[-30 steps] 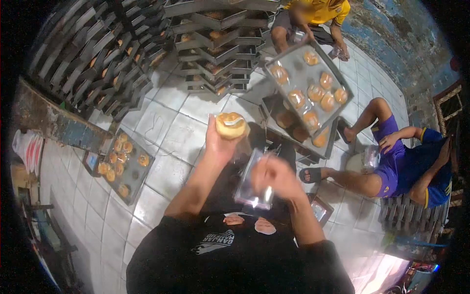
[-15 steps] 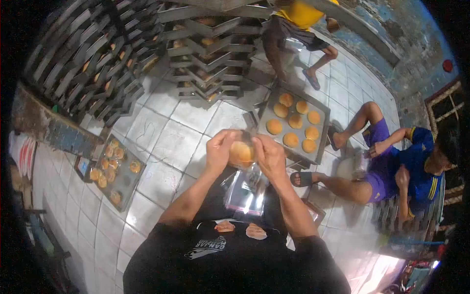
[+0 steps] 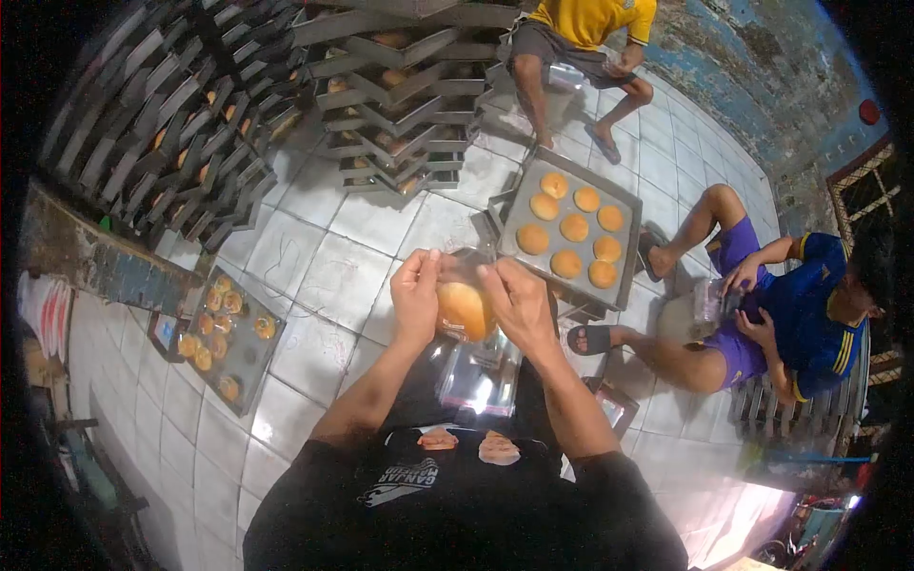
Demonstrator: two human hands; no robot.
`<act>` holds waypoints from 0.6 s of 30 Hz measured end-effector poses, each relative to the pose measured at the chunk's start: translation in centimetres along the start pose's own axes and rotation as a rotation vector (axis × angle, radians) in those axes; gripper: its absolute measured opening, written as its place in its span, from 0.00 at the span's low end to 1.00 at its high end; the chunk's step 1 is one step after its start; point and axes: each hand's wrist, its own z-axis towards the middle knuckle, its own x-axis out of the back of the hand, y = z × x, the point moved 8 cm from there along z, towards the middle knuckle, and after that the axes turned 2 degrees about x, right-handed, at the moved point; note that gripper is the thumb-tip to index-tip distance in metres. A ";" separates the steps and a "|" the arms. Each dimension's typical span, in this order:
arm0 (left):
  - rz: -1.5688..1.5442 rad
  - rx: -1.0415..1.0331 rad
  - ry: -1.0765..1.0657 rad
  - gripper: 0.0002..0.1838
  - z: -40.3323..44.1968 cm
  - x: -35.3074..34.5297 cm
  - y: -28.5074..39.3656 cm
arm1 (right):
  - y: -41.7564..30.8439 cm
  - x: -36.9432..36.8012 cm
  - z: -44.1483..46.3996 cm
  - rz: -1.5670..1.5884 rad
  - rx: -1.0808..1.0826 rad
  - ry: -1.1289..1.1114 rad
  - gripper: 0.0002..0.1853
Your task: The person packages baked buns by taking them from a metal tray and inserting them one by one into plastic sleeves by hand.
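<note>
A round golden bun (image 3: 464, 312) sits inside a clear plastic bag (image 3: 463, 265), held up in front of my chest. My left hand (image 3: 416, 297) pinches the bag's upper edge on the left side. With thumb and fingers pressed together, my right hand (image 3: 520, 303) grips the upper edge on the other side. The bun hangs between both hands, touched by neither set of fingertips as far as I can see. Below it, a stack of clear plastic bags (image 3: 476, 381) lies on my lap.
A metal tray (image 3: 629, 257) with several unwrapped buns stands ahead right. On the left floor lies another tray (image 3: 255, 354) holding several wrapped buns. Stacked trays (image 3: 390, 100) rise ahead. One person (image 3: 752, 314) sits at right holding a clear package; another (image 3: 590, 29) sits farther back.
My fingers have shifted along the bag's top edge, and the bun shows larger and a little lower between my hands. At right, the seated person's hands have come together at the package.
</note>
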 end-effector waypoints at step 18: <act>0.407 0.187 -0.004 0.12 -2.6 7.6 -5.3 | 13.9 -7.3 -10.9 0.692 -0.777 -0.287 0.15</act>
